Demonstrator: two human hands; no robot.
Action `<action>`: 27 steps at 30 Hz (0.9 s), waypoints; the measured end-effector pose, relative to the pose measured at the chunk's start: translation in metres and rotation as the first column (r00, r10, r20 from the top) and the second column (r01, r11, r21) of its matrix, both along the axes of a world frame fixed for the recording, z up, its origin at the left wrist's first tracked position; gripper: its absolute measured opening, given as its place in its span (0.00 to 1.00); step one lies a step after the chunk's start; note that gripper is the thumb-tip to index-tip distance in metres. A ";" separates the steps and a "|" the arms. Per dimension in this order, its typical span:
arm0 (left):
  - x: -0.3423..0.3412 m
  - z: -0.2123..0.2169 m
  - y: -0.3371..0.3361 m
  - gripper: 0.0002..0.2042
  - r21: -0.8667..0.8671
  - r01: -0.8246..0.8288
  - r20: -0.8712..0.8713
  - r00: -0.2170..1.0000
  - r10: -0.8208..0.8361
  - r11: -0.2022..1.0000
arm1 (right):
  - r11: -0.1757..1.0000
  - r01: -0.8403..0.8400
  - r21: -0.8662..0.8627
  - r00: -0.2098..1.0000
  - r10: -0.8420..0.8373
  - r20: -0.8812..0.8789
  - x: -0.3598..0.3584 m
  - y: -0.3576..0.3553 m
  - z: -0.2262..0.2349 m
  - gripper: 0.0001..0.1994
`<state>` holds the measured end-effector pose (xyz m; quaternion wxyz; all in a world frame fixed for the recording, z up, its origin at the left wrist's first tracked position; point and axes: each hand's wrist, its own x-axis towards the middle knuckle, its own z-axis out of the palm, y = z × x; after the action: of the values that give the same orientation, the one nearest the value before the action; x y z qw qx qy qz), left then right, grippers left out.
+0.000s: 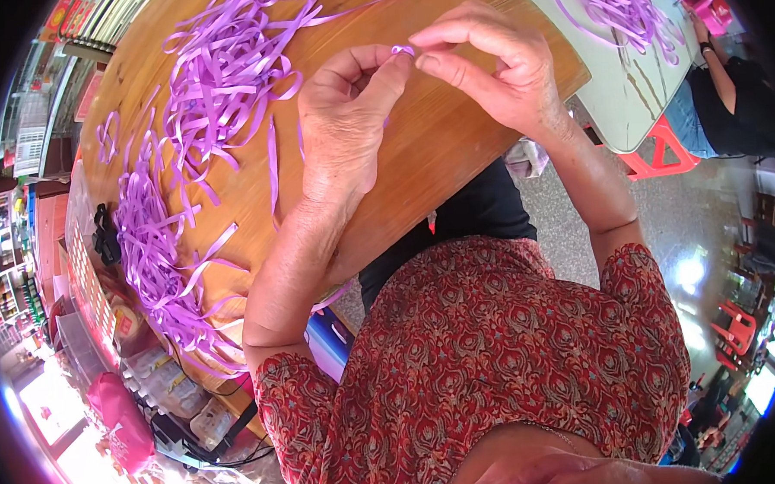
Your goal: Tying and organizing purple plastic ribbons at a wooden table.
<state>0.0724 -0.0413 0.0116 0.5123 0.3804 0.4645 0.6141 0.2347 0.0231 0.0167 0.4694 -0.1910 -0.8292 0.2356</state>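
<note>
Over the wooden table, my left hand (347, 114) pinches a purple ribbon (402, 50) between thumb and forefinger. A small loop of it shows above the fingertips, and the palm hides much of the rest. My right hand (505, 68) is just to the right of that loop, thumb and forefinger a little apart, with nothing visible between them. Left of my hands lies a large tangled heap of purple ribbons (220, 81). Another long pile of purple ribbons (150, 244) runs down the table's left side.
The wooden table (452, 135) ends in a corner at the right. Beyond it stands a pale table (611, 115) with more purple ribbons (624, 11). A person (727, 97) sits there by a red stool (660, 154). Plastic containers (164, 381) and a pink bag (121, 422) are at lower left.
</note>
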 end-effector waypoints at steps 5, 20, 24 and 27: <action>0.002 0.000 -0.002 0.06 0.035 0.032 -0.047 0.998 -0.030 0.999 | 0.964 -0.055 -0.260 0.998 0.054 -0.009 0.000 0.003 -0.006 0.05; 0.003 -0.001 -0.003 0.06 0.065 0.025 -0.075 0.997 -0.020 0.998 | 0.825 -0.083 -0.559 0.995 0.042 -0.086 -0.005 -0.003 0.000 0.04; -0.001 -0.003 -0.002 0.05 0.109 0.102 0.105 0.988 -0.114 0.989 | 0.679 -0.220 -0.700 0.968 0.065 -0.241 -0.008 -0.002 -0.009 0.05; -0.003 -0.006 -0.002 0.05 0.176 0.139 0.238 0.955 -0.179 0.975 | 0.488 -0.425 -0.763 0.896 0.109 -0.430 -0.012 -0.002 -0.012 0.07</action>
<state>0.0689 -0.0432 0.0053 0.5835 0.3747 0.3135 0.6487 0.2228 0.0207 0.0046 0.4047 -0.2181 -0.5417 0.7037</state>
